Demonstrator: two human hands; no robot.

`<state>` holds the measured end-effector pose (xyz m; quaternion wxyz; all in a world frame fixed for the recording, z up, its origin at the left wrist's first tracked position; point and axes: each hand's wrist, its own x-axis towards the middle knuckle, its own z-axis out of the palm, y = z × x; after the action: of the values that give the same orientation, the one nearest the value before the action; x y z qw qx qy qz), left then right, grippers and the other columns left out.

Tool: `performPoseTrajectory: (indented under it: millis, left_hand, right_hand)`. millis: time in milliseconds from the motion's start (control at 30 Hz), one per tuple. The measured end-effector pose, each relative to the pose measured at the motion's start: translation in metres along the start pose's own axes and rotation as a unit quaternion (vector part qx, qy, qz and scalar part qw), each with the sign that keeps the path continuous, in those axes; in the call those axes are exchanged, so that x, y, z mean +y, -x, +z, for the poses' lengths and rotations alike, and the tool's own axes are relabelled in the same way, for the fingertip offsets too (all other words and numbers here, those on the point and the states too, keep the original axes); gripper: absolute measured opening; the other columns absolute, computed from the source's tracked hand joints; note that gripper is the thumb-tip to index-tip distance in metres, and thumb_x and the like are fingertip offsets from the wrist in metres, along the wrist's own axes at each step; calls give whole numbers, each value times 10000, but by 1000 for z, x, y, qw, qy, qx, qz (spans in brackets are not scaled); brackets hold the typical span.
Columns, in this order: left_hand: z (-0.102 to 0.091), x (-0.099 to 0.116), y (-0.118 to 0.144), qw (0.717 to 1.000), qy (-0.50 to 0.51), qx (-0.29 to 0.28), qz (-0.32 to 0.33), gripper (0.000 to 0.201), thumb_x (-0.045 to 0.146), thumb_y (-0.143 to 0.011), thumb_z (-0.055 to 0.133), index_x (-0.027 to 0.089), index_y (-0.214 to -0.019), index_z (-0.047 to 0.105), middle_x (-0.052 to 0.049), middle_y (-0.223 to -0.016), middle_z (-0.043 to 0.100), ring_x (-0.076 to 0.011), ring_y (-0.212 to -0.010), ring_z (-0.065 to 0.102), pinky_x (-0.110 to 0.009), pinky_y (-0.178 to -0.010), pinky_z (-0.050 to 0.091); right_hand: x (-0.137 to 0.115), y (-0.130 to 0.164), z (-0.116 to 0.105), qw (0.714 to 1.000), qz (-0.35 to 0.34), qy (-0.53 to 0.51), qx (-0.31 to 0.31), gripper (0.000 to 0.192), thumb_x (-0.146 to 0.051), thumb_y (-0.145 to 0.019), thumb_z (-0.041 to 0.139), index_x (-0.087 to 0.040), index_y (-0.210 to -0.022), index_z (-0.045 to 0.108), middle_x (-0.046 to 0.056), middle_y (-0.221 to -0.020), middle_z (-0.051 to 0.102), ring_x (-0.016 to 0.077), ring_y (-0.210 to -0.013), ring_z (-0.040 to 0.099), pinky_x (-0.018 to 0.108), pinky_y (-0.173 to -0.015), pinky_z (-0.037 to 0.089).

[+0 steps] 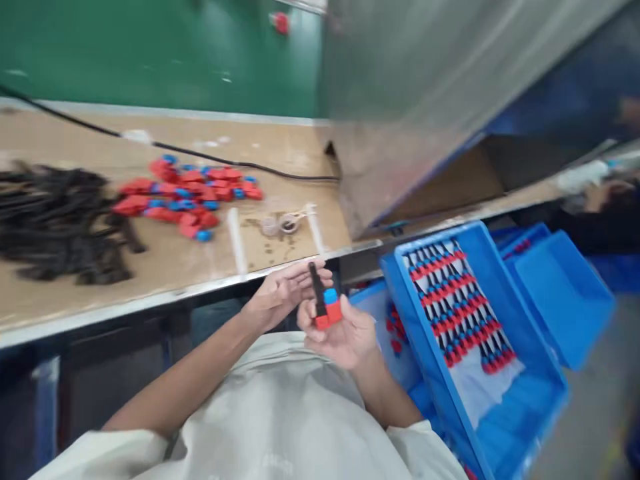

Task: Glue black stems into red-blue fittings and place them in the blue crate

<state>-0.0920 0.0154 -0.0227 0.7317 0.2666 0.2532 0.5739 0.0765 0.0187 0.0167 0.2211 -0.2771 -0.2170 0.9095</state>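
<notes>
A small red part with a blue knob and a black strip [328, 310] is held in my right hand [345, 337], pinched between thumb and fingers in front of my body. The black strip points up and away from me. Just left of it, my left hand [285, 293] is open, palm up, its fingers reaching close behind the strip's tip; I cannot tell whether they touch it. On the bench lie a heap of red and blue parts [193, 193] and a pile of black strips [60, 220].
At my right, a blue crate [530, 393] holds rows of similar red, blue and black pieces on white sheeting. Another blue bin [565, 287] stands beyond. Small round containers [280, 225] sit on the bench [295, 143], crossed by a black cable [210, 157]. A large grey panel [400, 100] rises right.
</notes>
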Motion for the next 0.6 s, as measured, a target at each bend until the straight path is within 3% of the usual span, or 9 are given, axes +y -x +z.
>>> performPoseTrajectory:
  millis: [67, 100, 133, 167, 233, 300, 367, 467, 600]
  left_hand:
    - [5, -7, -7, 997, -5, -63, -39, 580, 534, -776, 755, 176, -1229, 710, -177, -1254, 683, -309, -1141, 648, -372, -902, 540]
    - [8, -12, -9, 993, -9, -97, -64, 557, 527, -798, 736, 164, -1220, 716, -192, -1254, 679, -317, -1137, 647, -375, -883, 544]
    - [10, -16, -11, 988, -14, -129, -89, 535, 512, -815, 724, 156, -1214, 720, -201, -1232, 685, -315, -1108, 656, -370, -854, 547]
    - [13, -21, -12, 981, -19, -157, -110, 519, 497, -822, 721, 151, -1210, 722, -204, -1202, 694, -306, -1069, 667, -359, -830, 548]
    - [16, -31, -14, 969, -28, -199, -141, 498, 478, -832, 717, 151, -1208, 722, -199, -1172, 697, -285, -1025, 669, -342, -810, 542]
    - [19, -41, -17, 960, -38, -227, -161, 497, 475, -840, 710, 150, -1216, 714, -196, -1179, 684, -275, -1017, 658, -337, -808, 536]
    - [21, -50, -21, 951, -51, -248, -177, 508, 482, -845, 702, 141, -1221, 705, -200, -1190, 665, -275, -1020, 645, -341, -811, 531]
    - [25, -63, -27, 940, -68, -276, -189, 515, 494, -850, 689, 142, -1225, 698, -190, -1175, 652, -268, -1012, 636, -336, -808, 524]
    - [31, -77, -31, 932, -73, -294, -201, 504, 485, -839, 700, 154, -1218, 698, -172, -1167, 649, -259, -1004, 640, -325, -806, 520]
  right_hand:
    - [-13, 43, -31, 976, -119, 94, 154, 626, -737, -601, 704, -178, -875, 631, 68, -879, 565, 98, -607, 397, 233, -512, 340]
    - [-20, 72, -50, 934, -176, 158, 267, 676, -762, -559, 697, -185, -906, 642, 96, -934, 595, 126, -650, 454, 257, -531, 378]
    - [-26, 104, -69, 856, -204, 240, 409, 726, -823, -577, 615, -188, -926, 647, 113, -945, 615, 146, -656, 482, 276, -527, 392]
    - [-32, 137, -90, 748, -198, 323, 545, 774, -880, -607, 494, -192, -926, 648, 111, -916, 626, 159, -642, 496, 297, -528, 408]
    - [-44, 202, -132, 645, -184, 350, 654, 768, -845, -584, 546, -174, -948, 632, 87, -818, 604, 181, -652, 503, 344, -595, 443]
    - [-50, 256, -169, 559, -152, 371, 726, 717, -783, -562, 631, -154, -906, 641, 53, -697, 554, 201, -634, 500, 373, -624, 440]
    - [-48, 295, -199, 500, -105, 400, 761, 620, -716, -559, 686, -147, -801, 656, 47, -632, 521, 242, -668, 532, 401, -670, 448]
    - [-34, 325, -234, 458, -50, 452, 764, 494, -645, -638, 675, -159, -721, 670, 71, -653, 542, 285, -778, 576, 428, -774, 464]
    - [-16, 334, -275, 434, -12, 526, 732, 404, -551, -709, 646, -162, -797, 709, 85, -740, 570, 287, -885, 581, 431, -878, 470]
